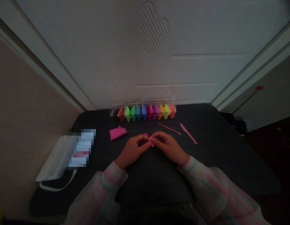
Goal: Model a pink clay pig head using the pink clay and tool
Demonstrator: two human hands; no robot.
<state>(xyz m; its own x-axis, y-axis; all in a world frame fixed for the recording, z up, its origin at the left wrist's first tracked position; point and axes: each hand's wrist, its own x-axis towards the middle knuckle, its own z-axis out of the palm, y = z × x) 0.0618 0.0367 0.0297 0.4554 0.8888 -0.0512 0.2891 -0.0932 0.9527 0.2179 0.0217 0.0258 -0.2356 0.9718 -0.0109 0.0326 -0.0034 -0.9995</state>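
Between my fingertips, over the middle of the dark table, is a small lump of pink modelling clay (151, 141). My left hand (133, 149) pinches it from the left, thumb and forefinger bent round it. From the other side, my right hand (167, 146) grips the same lump with thumb and fingers. The fingers partly hide its shape. A pink packet of clay (117, 133) lies to the left, its clear wrapper crumpled at one end. Right of my hands rest a thin pink modelling stick (169, 129) and a flat pink modelling knife (188, 133).
A clear plastic tray with several coloured clay packs (138, 113) stands at the table's back edge, against a white door panel (187, 37). On the left lie a white case (53, 157) with a cord and a blurred-out phone-like object (82, 148). The black table (220, 150) has rounded corners.
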